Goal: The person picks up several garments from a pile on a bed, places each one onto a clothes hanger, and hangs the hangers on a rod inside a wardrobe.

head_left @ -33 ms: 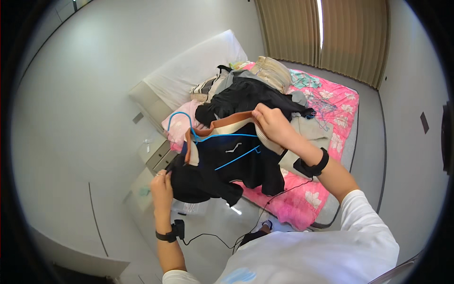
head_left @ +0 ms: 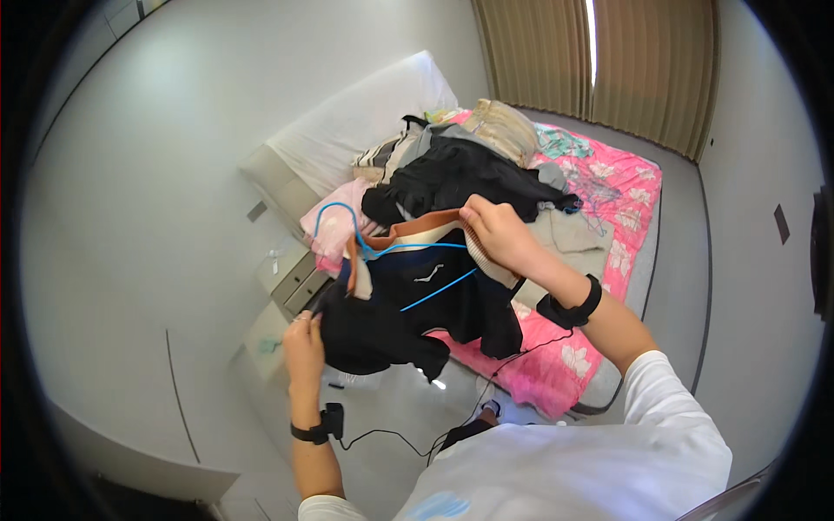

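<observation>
- The black cloth garment (head_left: 382, 334), with a rust-orange and cream striped collar band (head_left: 417, 227), hangs between both hands, in front of the bed with the pink floral sheet (head_left: 632, 221).
- The right hand (head_left: 499, 233) has its thumb and fingers clamped on the far right end of the band, stretching the neckline sideways.
- The left hand (head_left: 304, 349) pinches black cloth at the garment's left edge, thumb and fingers together.
- The slim blue hanger (head_left: 417, 245) sits at the neckline, its hook rising clear of the collar on the left; neither hand grips it directly.
- Its far left end is covered by cloth, so whether that arm reaches the shoulder seam cannot be told from this view.
- To seat it well, I would hold the collar taut on the right, draw the left shoulder outward over the hanger's end, then even both sides so the hook stands at mid-neck.
- Easing the ribbed band gently, rather than tugging, should spare it from stretching.
- On the garment's black cloth is a small pale wavy emblem (head_left: 428, 274), without legible lettering.
- The wearer's white shirt (head_left: 599, 464) bears a soft light-blue printed patch (head_left: 439, 505); no words can be read there either.
</observation>
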The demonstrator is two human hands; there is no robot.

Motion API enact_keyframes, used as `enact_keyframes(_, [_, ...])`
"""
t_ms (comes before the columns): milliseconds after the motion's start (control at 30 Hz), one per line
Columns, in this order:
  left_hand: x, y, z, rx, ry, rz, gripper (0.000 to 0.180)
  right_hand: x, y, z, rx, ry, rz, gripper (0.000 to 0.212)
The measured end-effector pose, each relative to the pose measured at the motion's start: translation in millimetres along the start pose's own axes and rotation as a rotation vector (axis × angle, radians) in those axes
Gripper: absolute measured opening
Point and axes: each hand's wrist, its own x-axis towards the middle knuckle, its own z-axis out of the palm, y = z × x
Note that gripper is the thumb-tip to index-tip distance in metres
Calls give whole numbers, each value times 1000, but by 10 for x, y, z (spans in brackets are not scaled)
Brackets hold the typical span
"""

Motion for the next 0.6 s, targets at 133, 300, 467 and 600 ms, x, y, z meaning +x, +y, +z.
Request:
enact_keyframes(133, [-591,212,-201,27,-125,-181,29,-462,-326,168,149,-22,95,23])
enact_keyframes(300, [-1172,785,-435,-89,-322,-237,32,-879,-648,551,263,-58,100,26])
enact_keyframes(467, [-1638,609,-742,-178,-242,-380,34,-1175,-1321,956,431,-108,25,24])
enact_keyframes(600, [-2131,192,-1345,-10,7,-548,33,-1503,-1870,1117,517,-217,59,20])
